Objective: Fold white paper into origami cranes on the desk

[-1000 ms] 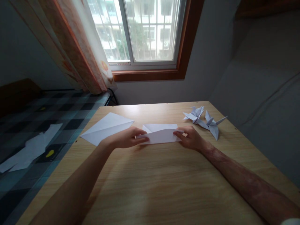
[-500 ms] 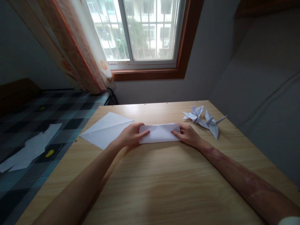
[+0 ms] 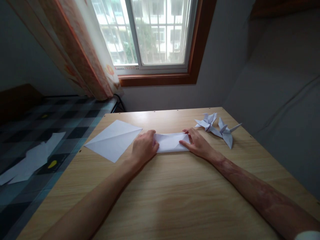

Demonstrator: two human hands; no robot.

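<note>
A folded sheet of white paper (image 3: pixel 170 142), a long narrow rectangle, lies on the wooden table between my hands. My left hand (image 3: pixel 145 145) is closed over its left end, thumb and fingers pressed on the paper. At the right end, my right hand (image 3: pixel 196 141) grips the sheet, thumb on the near part and fingers at the far edge. Close to my left hand lies a creased square sheet of paper (image 3: pixel 113 140), turned cornerwise with a fold line across it. Beyond my right hand sit two white paper cranes (image 3: pixel 207 122), touching or nearly so.
The wooden table (image 3: pixel 172 193) reaches toward the wall below a window (image 3: pixel 162 33). On the left is a bed with a checked cover (image 3: pixel 82 110), with white paper pieces (image 3: pixel 37 156) on it. A curtain (image 3: pixel 82 50) hangs beside the window.
My left hand has turned over and closed more around the paper's left end, hiding more of it. My right fingers have shifted to the far edge. The square sheet has barely moved.
</note>
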